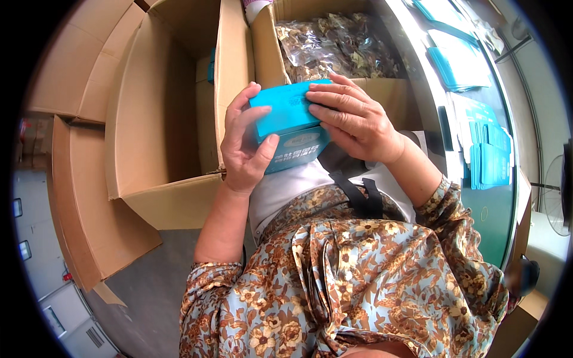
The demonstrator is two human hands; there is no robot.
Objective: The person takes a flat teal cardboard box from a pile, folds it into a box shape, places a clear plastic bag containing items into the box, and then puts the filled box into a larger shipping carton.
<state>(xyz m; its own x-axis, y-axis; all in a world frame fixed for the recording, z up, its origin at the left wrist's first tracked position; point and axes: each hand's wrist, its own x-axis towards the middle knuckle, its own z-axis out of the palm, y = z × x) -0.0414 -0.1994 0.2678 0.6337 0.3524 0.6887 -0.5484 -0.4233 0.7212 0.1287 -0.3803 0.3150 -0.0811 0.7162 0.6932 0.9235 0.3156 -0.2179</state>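
A small blue carton (pixel 286 116) with pale printing on its front is held up before my body, its top face closed. My left hand (pixel 248 146) grips its left side, thumb on the front face and fingers near the top. My right hand (pixel 358 119) wraps over its right end, with fingers lying on the top edge. Just beyond the hands is a cardboard box (pixel 385 89) with clear plastic bags of brown, dried, leafy-looking pieces (pixel 340 45).
On the left a large open cardboard box (pixel 158 101) has something blue (pixel 211 65) inside, and its flap (pixel 113 232) hangs out. To the right, a green-topped table (pixel 492 218) carries stacks of flat blue cartons (pixel 489 149). A fan (pixel 558 194) stands beyond.
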